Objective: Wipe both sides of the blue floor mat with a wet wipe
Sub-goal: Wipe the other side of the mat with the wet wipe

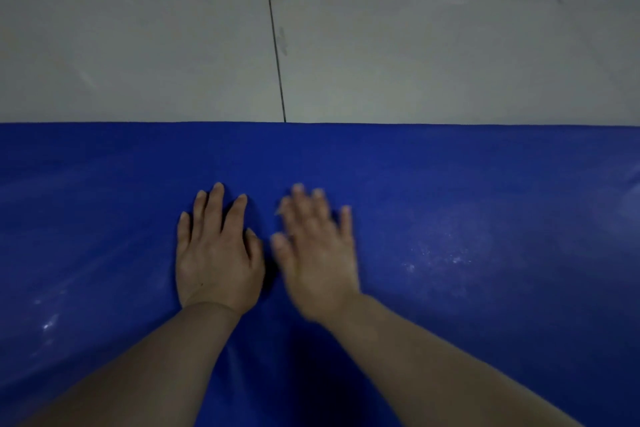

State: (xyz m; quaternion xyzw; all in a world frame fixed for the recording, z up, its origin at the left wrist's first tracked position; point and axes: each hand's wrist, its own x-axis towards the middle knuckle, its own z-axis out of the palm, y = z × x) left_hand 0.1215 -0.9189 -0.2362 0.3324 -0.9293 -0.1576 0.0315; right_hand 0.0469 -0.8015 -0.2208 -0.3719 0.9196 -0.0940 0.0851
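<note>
Both forearms reach out over the blue floor mat point(450, 201). The left hand point(216, 253) lies flat on it, fingers spread; the right hand point(317, 253) beside it is flat too (blurred). Beyond the fingertips the mat ends at grey floor tiles point(138, 38).

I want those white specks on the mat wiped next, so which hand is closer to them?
The right hand. The white specks lie on the blue mat to its right, on its own side, while the left hand rests flat farther away. No wipe is visible in either hand.
</note>
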